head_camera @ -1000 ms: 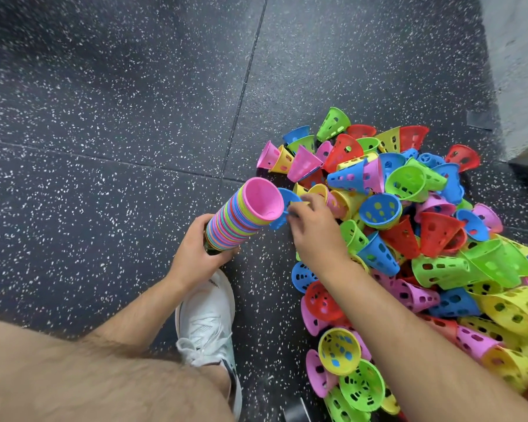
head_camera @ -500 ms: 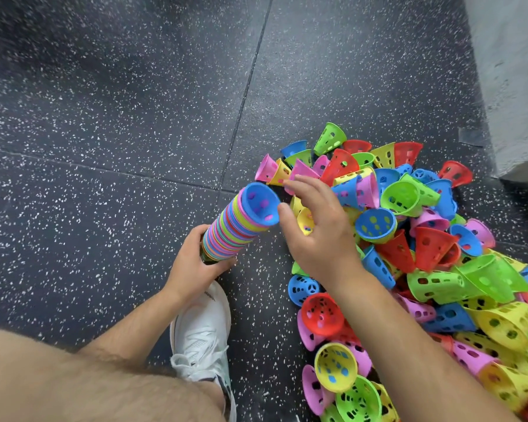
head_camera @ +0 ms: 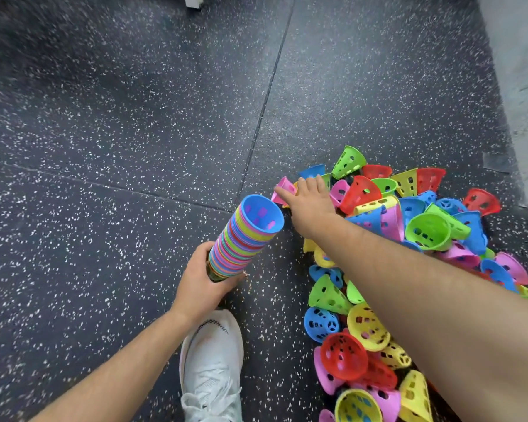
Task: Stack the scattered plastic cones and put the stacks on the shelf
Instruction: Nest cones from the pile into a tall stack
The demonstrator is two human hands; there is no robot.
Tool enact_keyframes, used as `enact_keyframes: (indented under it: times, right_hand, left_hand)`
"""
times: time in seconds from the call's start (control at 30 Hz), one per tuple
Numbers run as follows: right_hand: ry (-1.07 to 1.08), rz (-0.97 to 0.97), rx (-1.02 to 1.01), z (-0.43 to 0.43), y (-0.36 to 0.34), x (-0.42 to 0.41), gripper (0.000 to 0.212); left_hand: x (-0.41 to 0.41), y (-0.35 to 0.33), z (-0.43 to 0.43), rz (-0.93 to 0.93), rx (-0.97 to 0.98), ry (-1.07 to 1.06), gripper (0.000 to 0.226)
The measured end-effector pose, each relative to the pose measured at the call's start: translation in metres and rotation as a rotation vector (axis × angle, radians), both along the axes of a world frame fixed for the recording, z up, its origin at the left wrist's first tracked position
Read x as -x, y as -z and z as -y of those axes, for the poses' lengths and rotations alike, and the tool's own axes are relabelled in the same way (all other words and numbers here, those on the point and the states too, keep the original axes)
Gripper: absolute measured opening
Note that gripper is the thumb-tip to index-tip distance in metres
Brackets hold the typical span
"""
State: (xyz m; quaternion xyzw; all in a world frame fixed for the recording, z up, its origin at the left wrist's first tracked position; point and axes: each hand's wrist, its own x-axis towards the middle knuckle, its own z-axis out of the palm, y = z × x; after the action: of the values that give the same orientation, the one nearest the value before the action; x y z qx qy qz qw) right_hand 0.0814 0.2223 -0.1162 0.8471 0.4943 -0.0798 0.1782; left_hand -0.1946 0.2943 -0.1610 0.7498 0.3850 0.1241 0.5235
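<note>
Cone stack (head_camera: 244, 239) sits centre frame, tilted up and to the right, with its base in my left hand (head_camera: 201, 284), whose fingers are wrapped round the bottom end. The top cone (head_camera: 261, 213) is blue with its mouth open toward the camera, and pink shows through its holes from the cone nested under it. My right hand (head_camera: 310, 202) reaches to the upper left edge of the loose pile (head_camera: 424, 233). Its fingers are stretched out, with one laid on a pink cone (head_camera: 284, 187), and I see no grip.

The pile fills the right and lower right of the frame on the dark speckled floor (head_camera: 104, 117), a mix of red, green, yellow, blue and pink. A yellow cone (head_camera: 358, 406) at the bottom edge shows blue through its holes. A white shoe (head_camera: 211, 360) is bottom centre, below the left hand. A grey wall (head_camera: 518, 86) runs along the upper right.
</note>
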Motion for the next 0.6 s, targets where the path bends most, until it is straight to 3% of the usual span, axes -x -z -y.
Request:
enact_keyframes:
  times: [0.33, 0.6]
  right_hand:
    - [0.003, -0.014, -0.230, 0.006, -0.001, -0.007, 0.032]
    - [0.368, -0.317, -1.022, 0.068, -0.078, 0.020, 0.017]
  left_hand:
    - [0.000, -0.004, -0.003, -0.034, -0.005, 0.036, 0.064]
    - [0.001, -0.004, -0.001, -0.066, -0.025, 0.044, 0.068]
